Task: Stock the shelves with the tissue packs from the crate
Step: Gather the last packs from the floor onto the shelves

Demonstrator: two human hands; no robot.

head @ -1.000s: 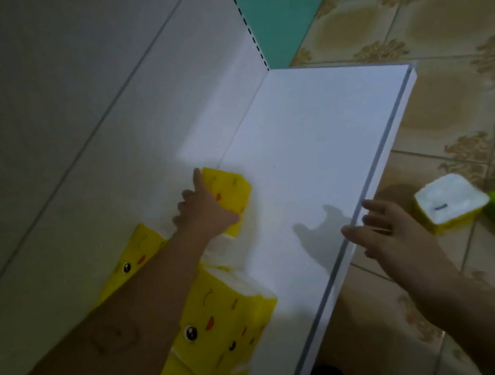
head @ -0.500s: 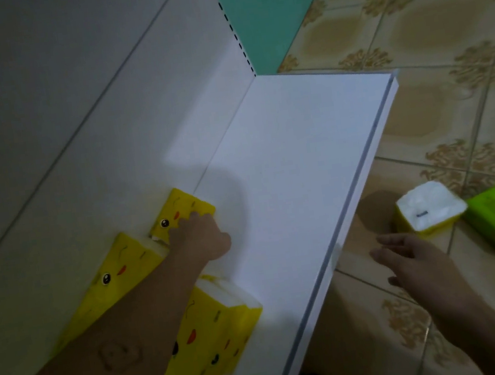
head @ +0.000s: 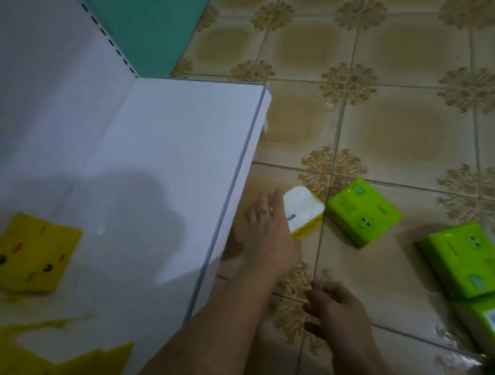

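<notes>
Stocking is partly done; the next pack is at hand.

Several yellow packs (head: 32,256) lie on the shelf (head: 172,153). On the floor (head: 421,133) one more yellow pack (head: 304,211) and three green packs (head: 362,211) wait. The left hand (head: 265,235), fingers straight, touches that yellow pack without gripping it. The right hand (head: 335,311) hangs loosely curled and empty. No crate shows.

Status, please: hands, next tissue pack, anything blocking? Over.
Left hand open, at yellow pack on floor. Right hand open, idle. Green pack beside the yellow one, not blocking.
</notes>
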